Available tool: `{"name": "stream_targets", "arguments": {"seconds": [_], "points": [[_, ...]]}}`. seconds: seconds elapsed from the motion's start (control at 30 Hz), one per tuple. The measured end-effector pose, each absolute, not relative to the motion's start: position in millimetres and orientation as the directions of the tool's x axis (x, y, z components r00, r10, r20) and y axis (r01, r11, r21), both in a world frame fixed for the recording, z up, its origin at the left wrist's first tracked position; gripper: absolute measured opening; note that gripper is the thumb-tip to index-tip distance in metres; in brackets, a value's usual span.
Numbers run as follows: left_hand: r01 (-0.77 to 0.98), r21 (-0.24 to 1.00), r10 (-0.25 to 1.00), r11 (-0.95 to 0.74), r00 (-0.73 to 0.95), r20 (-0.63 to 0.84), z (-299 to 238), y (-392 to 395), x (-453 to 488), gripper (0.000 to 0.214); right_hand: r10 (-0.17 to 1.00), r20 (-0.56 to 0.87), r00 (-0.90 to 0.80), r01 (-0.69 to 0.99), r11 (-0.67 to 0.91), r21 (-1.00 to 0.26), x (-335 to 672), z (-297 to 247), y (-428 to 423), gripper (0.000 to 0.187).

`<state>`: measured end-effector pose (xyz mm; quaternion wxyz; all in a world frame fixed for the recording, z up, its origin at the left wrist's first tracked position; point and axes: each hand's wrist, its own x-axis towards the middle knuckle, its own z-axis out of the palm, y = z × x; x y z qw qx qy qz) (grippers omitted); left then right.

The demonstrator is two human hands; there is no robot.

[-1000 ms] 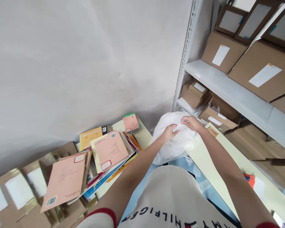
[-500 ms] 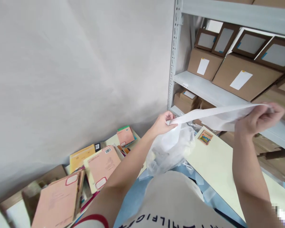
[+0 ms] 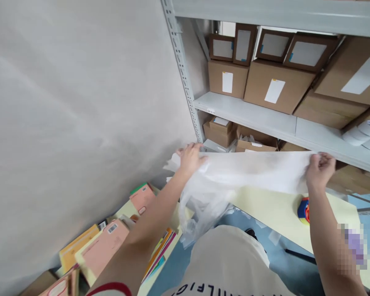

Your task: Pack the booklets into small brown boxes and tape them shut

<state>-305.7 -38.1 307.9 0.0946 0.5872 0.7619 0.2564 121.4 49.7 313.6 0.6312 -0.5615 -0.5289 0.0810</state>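
Both my hands hold a white plastic bag stretched out flat between them above a pale yellow table. My left hand pinches its left end near the metal shelf post. My right hand grips its right end just below the shelf board. A crumpled heap of clear and white plastic hangs under the left part of the bag.
A grey metal rack holds brown cardboard boxes with white labels. A pile of pink and yellow booklets lies at lower left by the white wall. A blue and red tape dispenser sits on the table near my right wrist.
My hands have drawn the bag out of the heap and pulled it taut and wider. My view has swung right and up toward the rack, so the booklets slid to lower left.
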Motion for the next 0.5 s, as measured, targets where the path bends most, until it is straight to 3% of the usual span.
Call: {"name": "stream_targets", "arguments": {"seconds": [0.07, 0.1, 0.2, 0.27, 0.33, 0.4, 0.5], "points": [[0.900, 0.405, 0.880, 0.164, -0.319, 0.353, 291, -35, -267, 0.052, 0.715, 0.484, 0.505, 0.542, 0.173, -0.822, 138, 277, 36, 0.034], [0.930, 0.356, 0.896, 0.088, -0.230, 0.379, 278, -36, -245, 0.057, 0.706, 0.448, 0.549, 0.541, 0.108, -0.834, 144, 258, 28, 0.034], [0.893, 0.250, 0.924, -0.374, 0.336, 0.183, 227, -43, -186, 0.076, 0.691, 0.279, 0.667, 0.470, -0.099, -0.877, 159, 200, 2, 0.029], [0.824, 0.245, 0.852, -0.511, 0.524, 0.014, 192, -46, -161, 0.079, 0.661, 0.179, 0.729, 0.420, -0.225, -0.879, 169, 166, -12, 0.026], [0.884, 0.214, 0.893, -0.416, 0.441, -0.084, 162, -43, -148, 0.075, 0.650, 0.116, 0.751, 0.393, -0.300, -0.869, 180, 138, -22, 0.025], [0.964, 0.186, 0.960, -0.191, 0.223, -0.171, 144, -32, -143, 0.065, 0.667, 0.070, 0.742, 0.387, -0.341, -0.857, 194, 117, -27, 0.026], [0.981, 0.195, 0.953, -0.009, 0.068, -0.295, 136, 0, -145, 0.037, 0.710, 0.021, 0.704, 0.404, -0.376, -0.834, 214, 97, -30, 0.028]]}}
